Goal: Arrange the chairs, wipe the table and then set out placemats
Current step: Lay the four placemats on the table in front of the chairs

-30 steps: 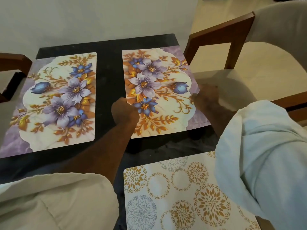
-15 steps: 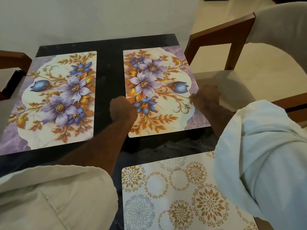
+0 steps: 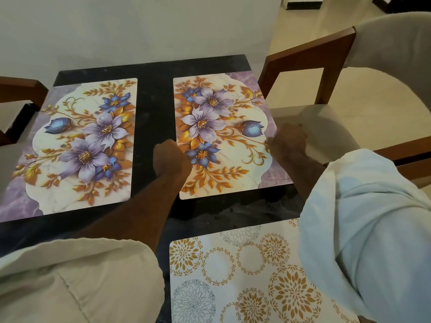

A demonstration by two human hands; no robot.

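Blocking the view: a beige sleeve [image 3: 70, 280] and a pale blue sleeve [image 3: 363, 229] cover the near part of the black, stone-look table [image 3: 155, 108].
Fingertips: tucked under the knuckles of both hands, which show only their backs.
Cut off: the near patterned mat runs out at the bottom of the frame, and the left floral mat at the left.
Left hand [image 3: 171, 157]: curled round the middle of the left long edge of the right-side floral placemat [image 3: 221, 136], gripping it.
Right hand [image 3: 288, 142]: curled on the opposite long edge of the same mat, gripping it too.
Held mat: a stiff cream rectangle with purple and blue flowers, gold leaves, mauve marbled corners and rounded tips. It lies flat.
Its place: the far right part of the table, with its long sides running away from the person.
Other mats: a matching left-side floral placemat [image 3: 77, 145] lies flat well apart to the left. A white placemat with gold and grey rosette circles [image 3: 233, 271] lies nearest, partly under the blue sleeve.
Edges: the held mat's right side reaches the table's right edge. Whether it overhangs cannot be told.
Open room: one dark strip of table runs between the floral mats, another between the held mat and the rosette one.
Chairs: a brown wooden chair with pale upholstery [image 3: 307, 50] stands just beside the table's right edge. Only a brown wooden chair arm [image 3: 18, 86] shows at the left.
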